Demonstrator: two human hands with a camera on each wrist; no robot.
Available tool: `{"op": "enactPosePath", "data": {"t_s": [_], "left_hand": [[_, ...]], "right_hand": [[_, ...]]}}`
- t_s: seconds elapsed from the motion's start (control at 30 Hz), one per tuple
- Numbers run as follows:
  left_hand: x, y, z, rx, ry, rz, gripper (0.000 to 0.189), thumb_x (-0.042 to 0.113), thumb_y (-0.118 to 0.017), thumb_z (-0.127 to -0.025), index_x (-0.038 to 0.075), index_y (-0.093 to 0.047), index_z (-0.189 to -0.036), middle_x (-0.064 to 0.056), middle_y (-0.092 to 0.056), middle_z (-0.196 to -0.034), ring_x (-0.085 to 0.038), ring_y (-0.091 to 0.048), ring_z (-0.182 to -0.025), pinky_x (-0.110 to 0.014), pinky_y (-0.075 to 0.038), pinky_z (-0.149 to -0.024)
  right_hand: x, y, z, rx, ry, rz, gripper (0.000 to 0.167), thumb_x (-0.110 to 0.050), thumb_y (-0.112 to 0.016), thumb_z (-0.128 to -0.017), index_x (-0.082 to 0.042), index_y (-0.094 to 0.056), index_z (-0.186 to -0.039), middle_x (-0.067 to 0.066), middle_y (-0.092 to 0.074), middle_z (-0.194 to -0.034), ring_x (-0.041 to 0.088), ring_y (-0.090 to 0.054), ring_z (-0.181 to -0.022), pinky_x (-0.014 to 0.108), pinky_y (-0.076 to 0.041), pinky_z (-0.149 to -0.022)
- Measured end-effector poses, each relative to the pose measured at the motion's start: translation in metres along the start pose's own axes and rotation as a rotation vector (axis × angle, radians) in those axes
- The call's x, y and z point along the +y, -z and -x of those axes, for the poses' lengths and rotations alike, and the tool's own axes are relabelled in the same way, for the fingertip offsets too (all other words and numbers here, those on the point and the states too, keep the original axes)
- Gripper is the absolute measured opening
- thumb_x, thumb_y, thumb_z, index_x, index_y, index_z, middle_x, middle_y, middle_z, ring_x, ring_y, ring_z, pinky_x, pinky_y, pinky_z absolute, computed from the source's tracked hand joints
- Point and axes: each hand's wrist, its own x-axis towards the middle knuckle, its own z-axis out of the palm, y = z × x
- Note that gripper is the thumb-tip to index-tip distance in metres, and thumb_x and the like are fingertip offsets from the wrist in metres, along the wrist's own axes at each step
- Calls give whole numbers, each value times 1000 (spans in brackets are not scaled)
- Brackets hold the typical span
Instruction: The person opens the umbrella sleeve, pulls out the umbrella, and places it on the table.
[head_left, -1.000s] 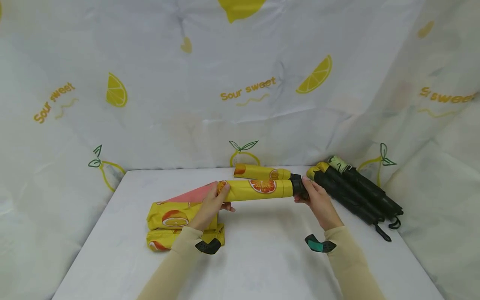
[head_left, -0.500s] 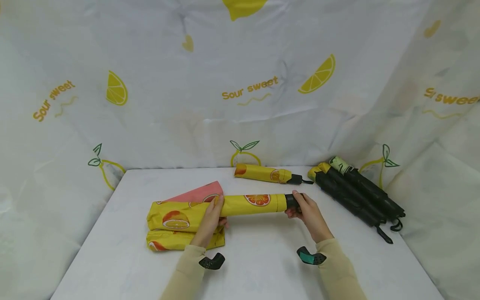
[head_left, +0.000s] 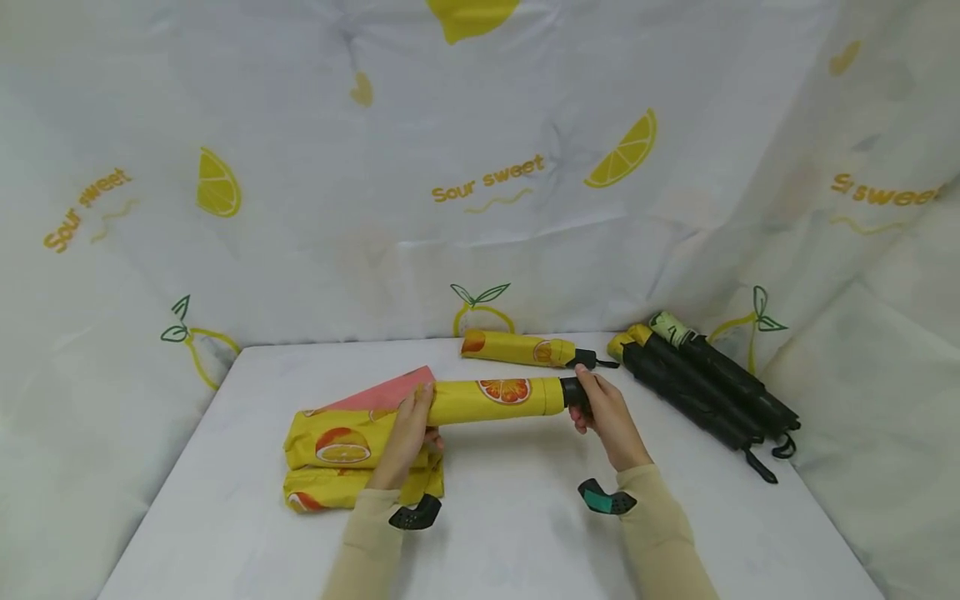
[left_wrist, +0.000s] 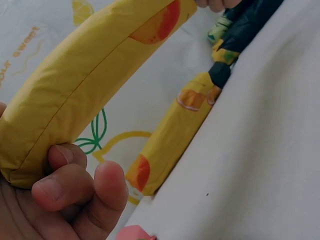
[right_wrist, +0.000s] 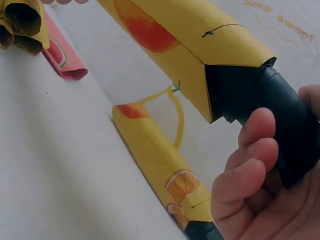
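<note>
Both hands hold a folded umbrella in a yellow orange-print cover [head_left: 517, 392] above the white table, lying nearly level. My left hand [head_left: 405, 433] grips the cover's closed end; in the left wrist view, its fingers [left_wrist: 65, 187] curl beneath the yellow fabric. At the other end, my right hand [head_left: 607, 417] holds the black handle [right_wrist: 270, 115], which sticks out of the cover's mouth. Close to the left hand lie yellow covers [head_left: 337, 487] and a pink cover [head_left: 382, 390]. Open hollow ends of the yellow covers [right_wrist: 22, 20] show in the right wrist view.
At the back of the table [head_left: 510, 525] lies another umbrella in a yellow cover [head_left: 510, 348], its black handle and strap to the right. Several bare black umbrellas [head_left: 697, 392] lie side by side at the right. A white lemon-print cloth [head_left: 337, 275] hangs behind.
Both hands have brought the covered umbrella slightly nearer to me and to the left. The umbrella at the back, partly hidden behind the handle a second ago, now shows its handle and strap.
</note>
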Motion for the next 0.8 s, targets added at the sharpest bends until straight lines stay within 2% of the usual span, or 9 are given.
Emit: {"op": "enactPosePath", "data": {"t_s": [0.13,0.27,0.47,0.6,0.8], "left_hand": [[0,3,0,-12,-25,9,59,67,-34,-102,12,-44,-120,-6,-48,-89,-20,-58,-58,-27,-52,-67],[1,4,-3,7,-50,32,56,65,-34,-103,13,-45,-121,-6,-52,-98,-20,-58,-60,-28,-52,-68],[2,5,-2,37,-54,47,50,60,-34,-106,12,-45,-114,-5,-50,-92,-18,-56,-57,-30,-54,-64],[3,2,-2,35,-64,59,50,59,-33,-107,12,-46,-116,-4,-53,-94,-17,-57,-56,-31,-54,-64],[3,-6,-3,34,-122,73,42,52,-33,-109,12,-43,-100,-4,-47,-78,-22,-53,-51,-28,-54,-57]], "right_hand": [[2,-3,-2,3,-3,-36,71,-71,-49,-95,-7,-47,-124,1,-54,-74,13,-50,-64,23,-49,-59],[5,-8,-5,17,3,-78,71,-73,-52,-92,-7,-49,-118,1,-53,-72,13,-49,-61,24,-49,-58],[3,-12,-1,28,15,-87,65,-70,-52,-94,-8,-49,-116,1,-53,-72,14,-49,-61,24,-48,-57],[0,-10,4,54,51,-90,59,-65,-52,-97,-8,-49,-113,1,-53,-71,13,-49,-60,25,-47,-56],[1,-6,8,93,92,-101,46,-54,-50,-103,-8,-49,-104,1,-52,-66,13,-46,-56,25,-42,-51]]}}
